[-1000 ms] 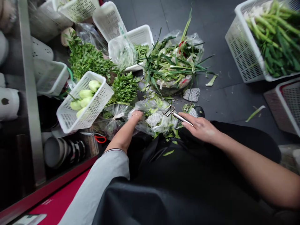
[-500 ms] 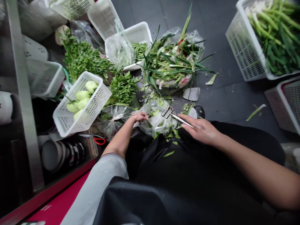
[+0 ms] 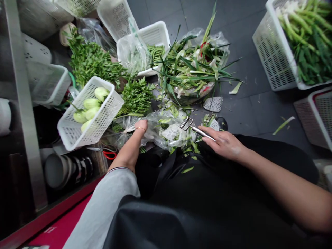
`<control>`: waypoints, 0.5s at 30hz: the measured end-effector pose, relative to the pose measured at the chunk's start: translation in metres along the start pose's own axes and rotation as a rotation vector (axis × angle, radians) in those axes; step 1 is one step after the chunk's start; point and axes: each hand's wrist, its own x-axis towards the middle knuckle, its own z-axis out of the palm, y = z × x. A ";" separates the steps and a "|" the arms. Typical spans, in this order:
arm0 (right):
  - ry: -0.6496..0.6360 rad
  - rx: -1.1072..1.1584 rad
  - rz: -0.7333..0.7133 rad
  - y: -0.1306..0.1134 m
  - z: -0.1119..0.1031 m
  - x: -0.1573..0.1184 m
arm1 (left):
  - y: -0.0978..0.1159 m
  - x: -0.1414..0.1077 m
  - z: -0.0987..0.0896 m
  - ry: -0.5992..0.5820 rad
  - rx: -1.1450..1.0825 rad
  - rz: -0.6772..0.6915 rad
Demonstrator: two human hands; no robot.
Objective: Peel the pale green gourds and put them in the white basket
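My right hand is closed round the handle of a metal vegetable peeler, its head pointing to the left over a clear plastic bag. Green peelings lie in and around that bag, which spreads between my feet. My left hand is a fist at the bag's left side, apparently gripping its edge; the fingertips are hidden. Close to it is a tied clear bag with greens inside. White mesh shoe tops show among the peelings. A few green scraps lie on my black apron.
Left of my hands, a white basket holds several pale green peeled vegetables. Leafy greens and a heaped bag of leek trimmings stand ahead. Red-handled scissors lie on the left shelf. A basket of green onions is at right.
My left hand has moved left and slightly up, and the plastic bag is spread wider that way. The right hand and the peeler have barely moved.
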 end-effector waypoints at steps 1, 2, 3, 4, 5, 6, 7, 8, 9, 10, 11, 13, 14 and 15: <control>0.002 -0.004 0.004 0.001 0.000 0.000 | -0.002 -0.001 0.000 -0.029 0.021 0.014; 0.004 -0.004 0.006 0.001 0.000 -0.001 | -0.005 -0.003 0.001 -0.064 0.046 0.040; 0.007 -0.001 0.003 0.002 0.000 -0.001 | -0.008 -0.006 0.001 -0.098 0.075 0.068; 0.010 0.005 -0.002 0.002 0.001 -0.002 | -0.011 -0.010 0.001 -0.127 0.106 0.090; 0.011 0.015 -0.009 0.003 0.001 -0.003 | -0.015 -0.014 0.001 -0.145 0.137 0.102; 0.011 0.026 -0.015 0.003 0.001 -0.003 | -0.017 -0.019 0.000 -0.156 0.168 0.106; 0.009 0.038 -0.022 0.003 0.001 -0.003 | -0.017 -0.024 -0.002 -0.164 0.196 0.107; 0.007 0.048 -0.026 0.003 0.001 -0.004 | -0.014 -0.027 -0.003 -0.169 0.216 0.111; 0.005 0.057 -0.027 0.003 0.001 -0.004 | -0.009 -0.029 -0.005 -0.168 0.229 0.119; 0.004 0.063 -0.027 0.002 0.001 -0.004 | 0.000 -0.029 -0.007 -0.156 0.234 0.131; 0.003 0.066 -0.027 0.002 0.000 -0.004 | 0.011 -0.027 -0.009 -0.124 0.233 0.147; -0.004 0.062 -0.022 0.000 0.000 -0.004 | 0.037 -0.020 -0.012 -0.030 0.235 0.166; -0.007 0.056 -0.019 -0.001 0.000 -0.004 | 0.049 -0.016 -0.012 0.000 0.243 0.164; -0.007 0.050 -0.017 -0.001 -0.001 -0.004 | 0.059 -0.012 -0.012 0.001 0.251 0.153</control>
